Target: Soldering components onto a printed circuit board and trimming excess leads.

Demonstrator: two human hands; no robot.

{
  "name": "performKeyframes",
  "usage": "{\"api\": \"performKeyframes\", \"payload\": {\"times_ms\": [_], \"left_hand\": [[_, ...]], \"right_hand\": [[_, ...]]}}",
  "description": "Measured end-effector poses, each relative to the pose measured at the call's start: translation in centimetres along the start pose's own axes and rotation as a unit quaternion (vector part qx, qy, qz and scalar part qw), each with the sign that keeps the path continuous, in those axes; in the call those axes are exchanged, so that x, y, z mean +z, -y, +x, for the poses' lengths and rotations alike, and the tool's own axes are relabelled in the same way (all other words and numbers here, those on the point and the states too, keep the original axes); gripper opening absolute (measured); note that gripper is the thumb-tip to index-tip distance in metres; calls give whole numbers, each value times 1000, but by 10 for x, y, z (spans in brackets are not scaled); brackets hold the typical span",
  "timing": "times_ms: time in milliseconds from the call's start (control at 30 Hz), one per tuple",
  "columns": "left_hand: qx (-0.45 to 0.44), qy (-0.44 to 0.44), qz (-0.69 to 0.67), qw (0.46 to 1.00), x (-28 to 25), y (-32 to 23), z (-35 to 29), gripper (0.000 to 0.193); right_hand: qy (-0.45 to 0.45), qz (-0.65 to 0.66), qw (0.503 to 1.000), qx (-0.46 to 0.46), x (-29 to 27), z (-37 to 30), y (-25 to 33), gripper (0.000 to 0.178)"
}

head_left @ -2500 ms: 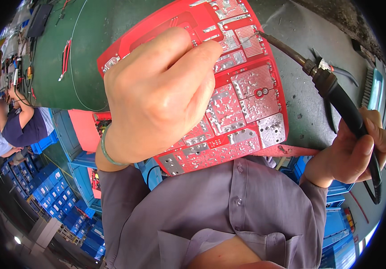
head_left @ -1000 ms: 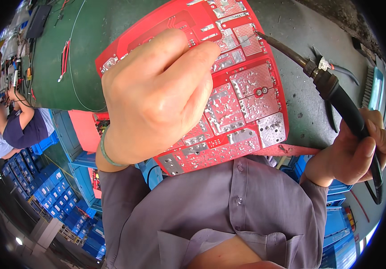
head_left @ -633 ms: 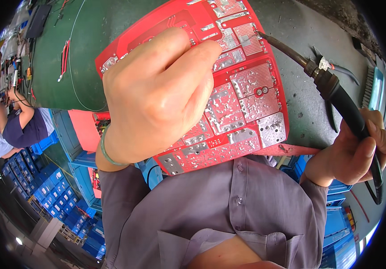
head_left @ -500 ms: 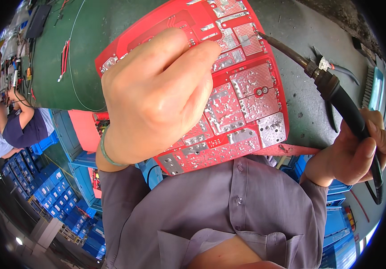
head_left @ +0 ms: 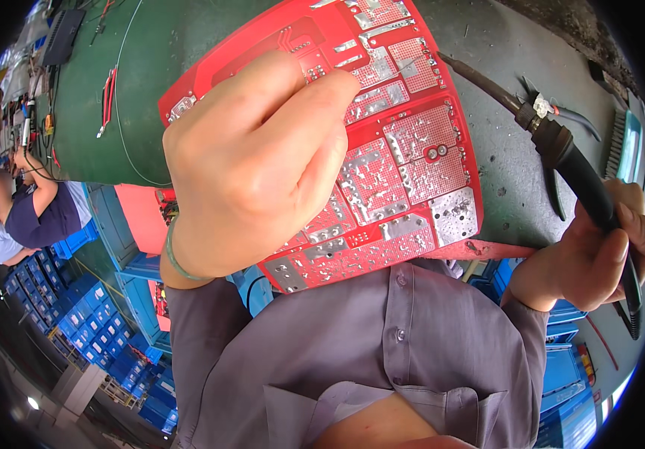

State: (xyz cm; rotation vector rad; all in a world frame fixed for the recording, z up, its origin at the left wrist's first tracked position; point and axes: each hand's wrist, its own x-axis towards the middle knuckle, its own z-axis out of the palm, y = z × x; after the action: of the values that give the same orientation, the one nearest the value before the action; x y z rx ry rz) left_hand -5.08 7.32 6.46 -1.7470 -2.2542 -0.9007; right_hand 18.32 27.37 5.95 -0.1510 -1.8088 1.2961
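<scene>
A red circuit board [head_left: 382, 179] lies on the bench, its face showing rows of shiny solder joints. Over its left half, my left hand [head_left: 255, 165] is closed, thumb and finger pinched on a thin solder wire [head_left: 118, 82]. The wire loops over the bench from the left and passes under that hand; a short end seems to stick out toward the right edge of the board. On the right, my right hand [head_left: 592, 254] grips the black handle of a soldering iron [head_left: 558, 146]. Its dark tip points at the board's upper right edge; whether it touches is unclear.
Right of the board lie cutting pliers [head_left: 573, 120] and a blue brush [head_left: 623, 153]. Red-handled tweezers [head_left: 107, 101] rest on the green bench at left. Blue bins [head_left: 90, 307] are stacked beyond, and another person [head_left: 41, 209] sits at the far left.
The iron's tip has shifted slightly right, to the board's edge. My left hand has drawn back a little to the left. The board has stayed put.
</scene>
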Motion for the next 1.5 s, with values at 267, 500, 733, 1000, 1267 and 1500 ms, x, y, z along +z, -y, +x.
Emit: {"api": "performKeyframes", "payload": {"times_ms": [267, 500, 733, 1000, 1267, 1500], "left_hand": [[6, 9, 1, 1000, -1, 1, -1, 18], [-3, 17, -2, 1000, -3, -4, -1, 19], [17, 37, -9, 999, -8, -8, -6, 26], [37, 66, -27, 997, -11, -16, -13, 34], [7, 76, -37, 996, -8, -27, -11, 28], [3, 69, -25, 997, -5, -28, -8, 26]], "right_hand": [[-126, 45, 989, 57, -20, -3, -3, 26], [-117, 164, 976, 83, -19, -7, -3, 25], [-119, -21, 992, 43, -12, -9, 3, 32], [-61, -19, 998, -10, -11, -18, 13, 30], [-103, -8, 995, -1, -2, -29, 11, 32], [-83, -17, 996, 16, 8, -28, 9, 31]]}}
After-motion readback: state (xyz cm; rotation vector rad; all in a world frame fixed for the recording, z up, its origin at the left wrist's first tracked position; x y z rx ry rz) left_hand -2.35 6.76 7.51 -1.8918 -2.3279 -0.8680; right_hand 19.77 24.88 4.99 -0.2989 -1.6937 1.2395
